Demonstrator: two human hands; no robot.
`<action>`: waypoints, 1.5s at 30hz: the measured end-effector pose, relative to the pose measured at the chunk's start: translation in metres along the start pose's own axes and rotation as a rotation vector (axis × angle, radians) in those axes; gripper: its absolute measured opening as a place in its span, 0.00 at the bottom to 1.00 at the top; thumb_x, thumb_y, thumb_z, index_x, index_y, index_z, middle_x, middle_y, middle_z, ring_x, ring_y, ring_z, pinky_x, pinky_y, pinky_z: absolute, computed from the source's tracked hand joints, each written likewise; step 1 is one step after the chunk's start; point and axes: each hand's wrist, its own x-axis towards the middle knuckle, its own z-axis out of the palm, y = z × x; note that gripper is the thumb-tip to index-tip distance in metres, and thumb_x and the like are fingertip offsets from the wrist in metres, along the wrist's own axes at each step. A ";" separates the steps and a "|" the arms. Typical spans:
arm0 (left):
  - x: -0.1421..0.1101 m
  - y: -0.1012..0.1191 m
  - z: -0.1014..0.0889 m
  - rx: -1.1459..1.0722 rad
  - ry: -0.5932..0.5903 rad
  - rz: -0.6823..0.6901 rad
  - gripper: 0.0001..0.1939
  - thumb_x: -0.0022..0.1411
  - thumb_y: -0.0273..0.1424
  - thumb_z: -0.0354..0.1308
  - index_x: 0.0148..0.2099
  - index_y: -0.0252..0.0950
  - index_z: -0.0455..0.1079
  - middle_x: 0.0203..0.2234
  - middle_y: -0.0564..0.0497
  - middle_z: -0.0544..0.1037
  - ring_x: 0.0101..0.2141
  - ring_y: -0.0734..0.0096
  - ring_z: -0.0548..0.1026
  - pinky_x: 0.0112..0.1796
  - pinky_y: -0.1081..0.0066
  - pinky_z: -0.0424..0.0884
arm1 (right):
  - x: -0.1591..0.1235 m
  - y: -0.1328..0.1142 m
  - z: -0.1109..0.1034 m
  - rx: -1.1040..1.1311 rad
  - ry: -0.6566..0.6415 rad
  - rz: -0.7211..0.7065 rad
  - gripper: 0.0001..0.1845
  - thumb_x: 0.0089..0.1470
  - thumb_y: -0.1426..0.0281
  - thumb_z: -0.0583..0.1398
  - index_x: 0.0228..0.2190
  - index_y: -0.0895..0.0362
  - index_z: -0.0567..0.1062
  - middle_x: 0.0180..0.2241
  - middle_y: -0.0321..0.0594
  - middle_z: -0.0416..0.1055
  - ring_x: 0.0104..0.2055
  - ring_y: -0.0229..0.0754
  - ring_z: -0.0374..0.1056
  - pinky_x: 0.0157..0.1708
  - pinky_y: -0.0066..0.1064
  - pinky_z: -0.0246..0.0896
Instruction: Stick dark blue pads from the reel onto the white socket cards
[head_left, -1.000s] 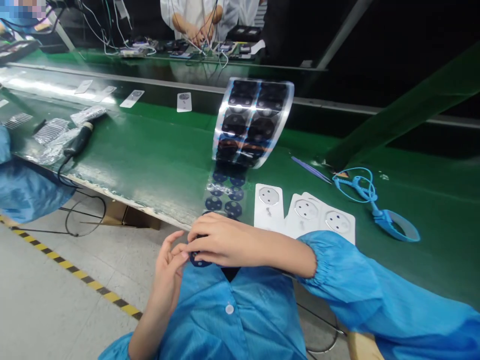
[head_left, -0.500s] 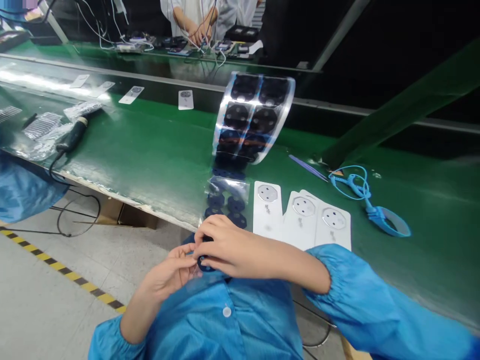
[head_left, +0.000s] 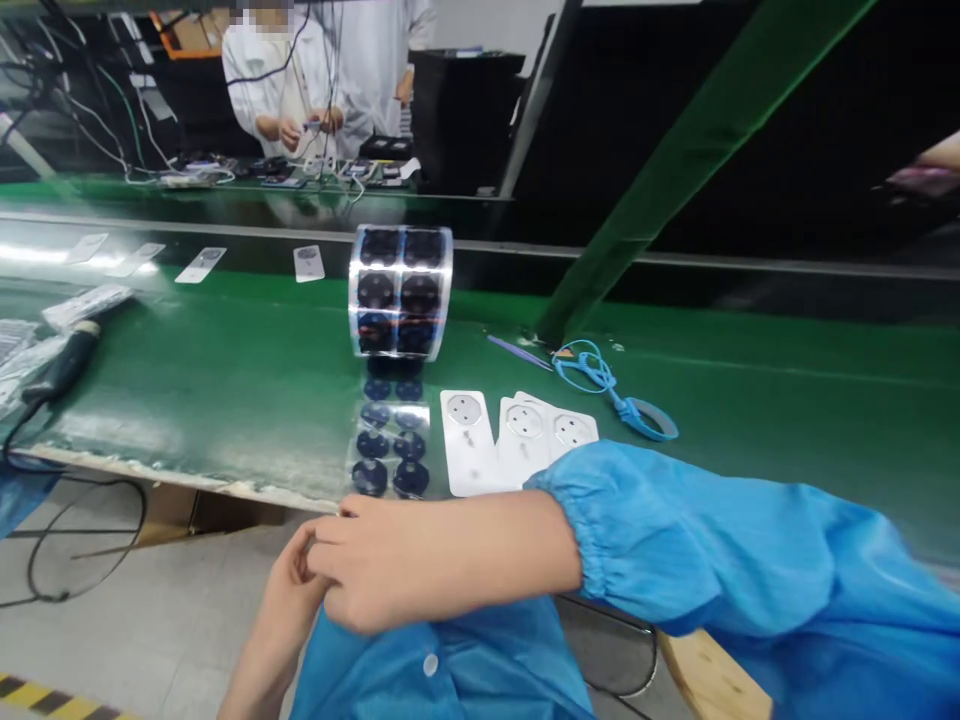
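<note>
Both hands are meeting just below the edge of the green tabletop point(head_left: 225, 380), in front of the blue coat. Right hand point(head_left: 382, 565) is lying over the left hand point(head_left: 289, 590), fingers curled in. I cannot tell what they are holding, because the right hand is hiding it. A clear strip of dark round stickers point(head_left: 390, 445) is running from the hands up to a shiny roll point(head_left: 400, 292) standing on the tabletop. Three white socket covers point(head_left: 517, 440) are lying just beside the strip. A blue wrist strap point(head_left: 622, 400) is sitting near them.
</note>
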 end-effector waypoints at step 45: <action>0.033 0.003 0.141 1.496 -0.149 1.269 0.18 0.67 0.26 0.59 0.57 0.23 0.72 0.51 0.35 0.78 0.52 0.43 0.75 0.47 0.55 0.73 | -0.190 0.111 0.036 1.361 0.309 1.038 0.05 0.54 0.70 0.66 0.33 0.59 0.80 0.31 0.38 0.78 0.32 0.37 0.72 0.28 0.24 0.61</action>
